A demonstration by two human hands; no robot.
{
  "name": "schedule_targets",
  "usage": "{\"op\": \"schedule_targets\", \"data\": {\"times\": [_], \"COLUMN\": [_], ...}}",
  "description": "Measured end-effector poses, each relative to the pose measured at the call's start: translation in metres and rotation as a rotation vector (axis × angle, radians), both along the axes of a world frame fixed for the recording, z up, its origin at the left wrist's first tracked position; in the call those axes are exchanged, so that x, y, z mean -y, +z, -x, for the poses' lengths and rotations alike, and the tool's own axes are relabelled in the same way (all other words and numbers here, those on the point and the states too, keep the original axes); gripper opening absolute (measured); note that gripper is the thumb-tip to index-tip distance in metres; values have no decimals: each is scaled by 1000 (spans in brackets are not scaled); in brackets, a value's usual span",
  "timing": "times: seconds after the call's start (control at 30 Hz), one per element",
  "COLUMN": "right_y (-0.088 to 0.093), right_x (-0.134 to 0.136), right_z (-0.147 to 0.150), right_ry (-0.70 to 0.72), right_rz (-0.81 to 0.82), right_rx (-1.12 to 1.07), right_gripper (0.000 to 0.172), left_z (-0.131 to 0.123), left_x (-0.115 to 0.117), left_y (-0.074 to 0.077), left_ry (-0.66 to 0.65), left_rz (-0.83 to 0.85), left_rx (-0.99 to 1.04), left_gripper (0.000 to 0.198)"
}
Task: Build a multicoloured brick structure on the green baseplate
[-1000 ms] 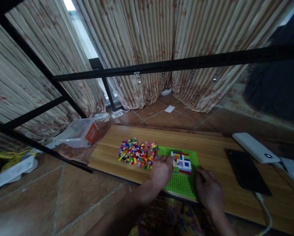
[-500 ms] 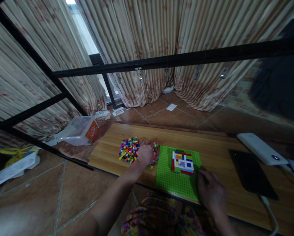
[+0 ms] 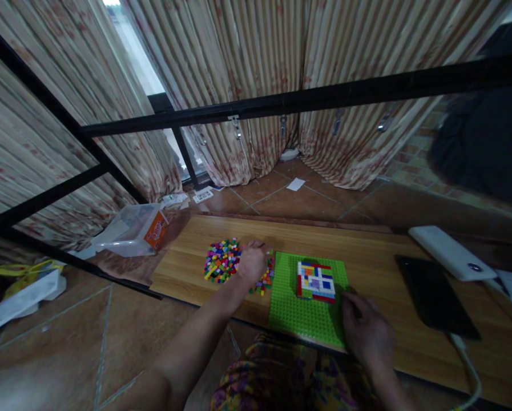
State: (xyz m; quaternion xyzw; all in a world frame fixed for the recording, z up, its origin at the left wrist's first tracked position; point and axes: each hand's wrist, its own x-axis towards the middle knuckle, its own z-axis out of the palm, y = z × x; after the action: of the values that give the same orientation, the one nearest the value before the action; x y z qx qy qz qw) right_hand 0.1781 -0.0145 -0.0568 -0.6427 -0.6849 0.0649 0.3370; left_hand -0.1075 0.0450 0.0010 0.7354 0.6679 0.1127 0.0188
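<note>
The left hand (image 3: pixel 252 265) is down on the right part of the heap of tiny bricks (image 3: pixel 221 262), its fingers bent; I cannot tell if they pinch a brick. The right hand (image 3: pixel 367 328) is curled at the right edge of the green board (image 3: pixel 305 322); I cannot tell if it grips it. The built block (image 3: pixel 315 282) sits on the far half of the board. To do this well, it should help to pick up just one brick with the fingertips, gently, and not push the loose ones about, while the board is held steady. The surface (image 3: pixel 379 268) is long, brown wood. On its right lie a flat black thing (image 3: pixel 435 297) and a white slab (image 3: pixel 450 251). A clear box (image 3: pixel 129 228) is off its left end. Past it are a tiled floor (image 3: pixel 67 337), a black rail (image 3: pixel 256 107) and striped curtains (image 3: pixel 247 57).
</note>
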Motion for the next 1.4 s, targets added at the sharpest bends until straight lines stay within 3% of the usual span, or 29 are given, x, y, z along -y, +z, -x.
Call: {"op": "schedule_targets", "data": {"times": [0.13,0.33,0.53,0.8,1.03,1.4], "right_y": [0,0,0,3,2,2], "right_x": [-1,0,0,1,1,1], "right_z": [-1,0,0,2,2,2], "right_ry": [24,31,24,11,5,12], "right_rz": [-19,-12,-16,-5,-5,-19], "right_rx": [-10,-23,-45,-41,-61,-53], "right_gripper": [44,42,41,41,41,41], "left_z": [0,8,13,22,24,15], "left_x": [-11,-18,-7,4,7,8], "left_y": [5,10,11,12,4,8], "left_ry": [-83,-105,-19,157,129,123], "left_rz": [60,130,70,119,105,115], "left_rx": [-35,-91,-21,25,62,110], "left_gripper": [28,24,19,24,35,28]}}
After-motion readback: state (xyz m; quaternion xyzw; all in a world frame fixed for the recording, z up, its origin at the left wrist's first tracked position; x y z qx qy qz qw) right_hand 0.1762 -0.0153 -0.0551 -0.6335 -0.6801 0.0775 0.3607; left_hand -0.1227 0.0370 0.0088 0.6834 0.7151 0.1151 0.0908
